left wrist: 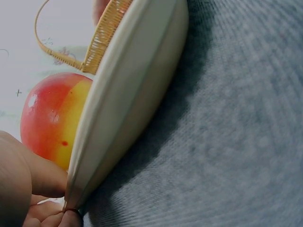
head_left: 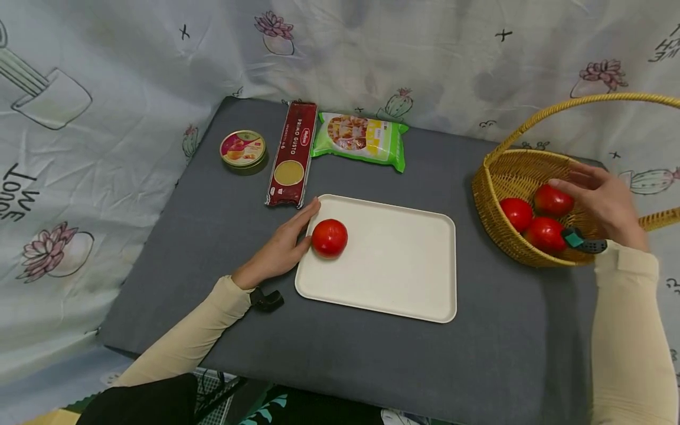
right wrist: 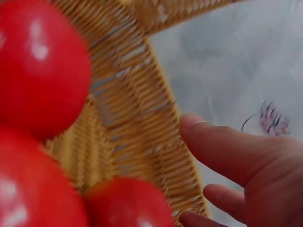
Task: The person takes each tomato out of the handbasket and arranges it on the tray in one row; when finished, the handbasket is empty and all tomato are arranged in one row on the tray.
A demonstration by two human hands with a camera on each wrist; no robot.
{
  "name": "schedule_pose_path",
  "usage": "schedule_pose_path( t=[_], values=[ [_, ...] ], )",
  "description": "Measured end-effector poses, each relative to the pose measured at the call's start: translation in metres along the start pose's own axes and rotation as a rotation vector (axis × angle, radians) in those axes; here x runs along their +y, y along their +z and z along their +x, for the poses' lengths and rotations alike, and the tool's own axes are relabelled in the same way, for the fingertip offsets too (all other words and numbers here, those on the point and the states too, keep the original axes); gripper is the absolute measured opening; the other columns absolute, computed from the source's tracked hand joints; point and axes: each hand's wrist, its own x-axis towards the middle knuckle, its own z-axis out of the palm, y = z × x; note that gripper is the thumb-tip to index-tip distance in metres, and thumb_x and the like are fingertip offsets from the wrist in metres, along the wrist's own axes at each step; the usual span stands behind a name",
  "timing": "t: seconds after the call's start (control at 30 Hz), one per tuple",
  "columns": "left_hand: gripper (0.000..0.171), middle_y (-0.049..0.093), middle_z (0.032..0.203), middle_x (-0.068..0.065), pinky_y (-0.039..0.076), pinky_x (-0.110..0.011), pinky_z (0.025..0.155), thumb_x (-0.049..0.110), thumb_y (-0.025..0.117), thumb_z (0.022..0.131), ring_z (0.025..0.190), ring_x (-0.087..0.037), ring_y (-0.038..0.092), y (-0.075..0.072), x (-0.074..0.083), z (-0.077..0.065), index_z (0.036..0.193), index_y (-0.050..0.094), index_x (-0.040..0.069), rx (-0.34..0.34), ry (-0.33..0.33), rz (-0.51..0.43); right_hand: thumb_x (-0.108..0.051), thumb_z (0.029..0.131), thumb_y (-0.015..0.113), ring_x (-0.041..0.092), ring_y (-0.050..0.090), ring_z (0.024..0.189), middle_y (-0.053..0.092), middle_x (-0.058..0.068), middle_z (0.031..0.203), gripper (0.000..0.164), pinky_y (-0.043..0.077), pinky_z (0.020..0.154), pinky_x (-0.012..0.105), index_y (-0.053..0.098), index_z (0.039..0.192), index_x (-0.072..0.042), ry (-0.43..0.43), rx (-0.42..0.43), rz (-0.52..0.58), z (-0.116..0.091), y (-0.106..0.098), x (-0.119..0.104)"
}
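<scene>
Left grip is pinching tray, one apple lying alongside. Right grip, fingers parted, is holding nothing, hovering beside three apples in basket. Step, seemingly: picking; next move calling for closing.

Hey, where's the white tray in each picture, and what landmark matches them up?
Head: the white tray lies near the centre, a bit low.
Left wrist: edge-on, slanting from top centre to lower left.
Right wrist: not in it.
Shared landmark: the wicker basket, in all three views.
</scene>
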Motion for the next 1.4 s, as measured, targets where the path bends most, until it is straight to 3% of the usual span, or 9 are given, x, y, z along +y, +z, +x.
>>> schedule_pose_path(
  t=[0.2,0.3,0.4,0.47,0.83,1.1,1.2,1.33,1.4],
  values=[
    [0.072,0.019,0.176,-0.011,0.03,-0.046,0.125,-0.01,0.057,0.102,0.161,-0.024,0.02,0.001,-0.003,0.0,0.167,0.027,0.0,0.0,0.007,-0.002,-0.067,0.1,0.06,0.058,0.019,0.151,0.018,0.034,0.169,0.105,0.028,0.117,0.073,0.01,0.17,-0.007,0.012,-0.096,-0.06,0.005,0.002,0.018],
    [0.073,0.019,0.177,-0.01,0.031,-0.046,0.125,-0.01,0.057,0.103,0.161,-0.024,0.02,0.001,-0.004,0.0,0.168,0.026,0.001,0.001,0.007,0.0,-0.065,0.1,0.061,0.057,0.028,0.137,0.028,0.038,0.164,0.102,0.049,0.098,0.05,0.015,0.17,-0.005,-0.001,-0.129,-0.095,0.006,0.005,0.021],
    [0.074,0.018,0.177,-0.01,0.031,-0.046,0.124,-0.01,0.057,0.102,0.161,-0.024,0.02,0.001,-0.004,0.0,0.168,0.026,0.001,-0.003,0.007,-0.006,-0.061,0.101,0.062,0.052,0.035,0.123,0.035,0.039,0.153,0.099,0.044,0.072,0.028,0.021,0.168,-0.001,-0.021,-0.136,-0.117,0.005,0.006,0.022],
    [0.074,0.018,0.177,-0.011,0.031,-0.046,0.124,-0.011,0.057,0.102,0.161,-0.025,0.021,0.001,-0.004,-0.001,0.168,0.026,0.001,-0.003,0.01,-0.012,-0.061,0.101,0.062,0.051,0.037,0.119,0.037,0.038,0.148,0.097,0.043,0.066,0.024,0.025,0.166,0.001,-0.029,-0.127,-0.131,0.004,0.007,0.021],
    [0.074,0.018,0.177,-0.012,0.033,-0.046,0.123,-0.011,0.056,0.102,0.161,-0.026,0.021,0.0,-0.003,0.0,0.168,0.025,0.0,-0.011,0.002,-0.016,-0.067,0.099,0.06,0.051,0.038,0.116,0.037,0.036,0.146,0.103,0.048,0.065,0.027,0.022,0.167,0.0,0.027,-0.09,-0.112,0.003,0.008,0.02],
    [0.074,0.018,0.177,-0.012,0.032,-0.046,0.123,-0.013,0.056,0.101,0.161,-0.026,0.022,0.0,-0.004,0.0,0.168,0.026,0.0,-0.007,0.008,-0.027,-0.066,0.099,0.058,0.059,0.034,0.126,0.031,0.039,0.155,0.103,0.048,0.087,0.056,0.016,0.17,-0.004,0.033,-0.021,-0.113,-0.005,0.004,-0.003],
    [0.074,0.018,0.177,-0.011,0.033,-0.045,0.124,-0.013,0.056,0.101,0.161,-0.025,0.022,0.0,-0.006,0.0,0.168,0.026,0.0,-0.008,0.009,-0.025,-0.064,0.1,0.06,0.055,0.035,0.127,0.031,0.037,0.158,0.1,0.051,0.086,0.042,0.017,0.171,-0.009,0.002,-0.005,-0.101,-0.011,0.002,-0.018],
    [0.074,0.017,0.177,-0.01,0.032,-0.045,0.124,-0.012,0.056,0.102,0.161,-0.023,0.022,0.0,-0.006,0.001,0.168,0.025,0.002,-0.016,0.002,-0.021,-0.061,0.098,0.066,0.045,0.041,0.123,0.036,0.032,0.159,0.097,0.045,0.071,0.014,0.023,0.172,-0.014,-0.061,0.008,-0.087,-0.026,0.005,-0.045],
    [0.074,0.017,0.177,-0.01,0.031,-0.045,0.125,-0.011,0.057,0.102,0.161,-0.023,0.021,0.0,-0.006,0.001,0.168,0.025,0.001,-0.018,0.001,-0.019,-0.059,0.097,0.07,0.036,0.046,0.118,0.041,0.03,0.156,0.095,0.046,0.069,0.012,0.027,0.171,-0.018,-0.091,0.007,-0.085,-0.036,0.009,-0.06]
  ],
)
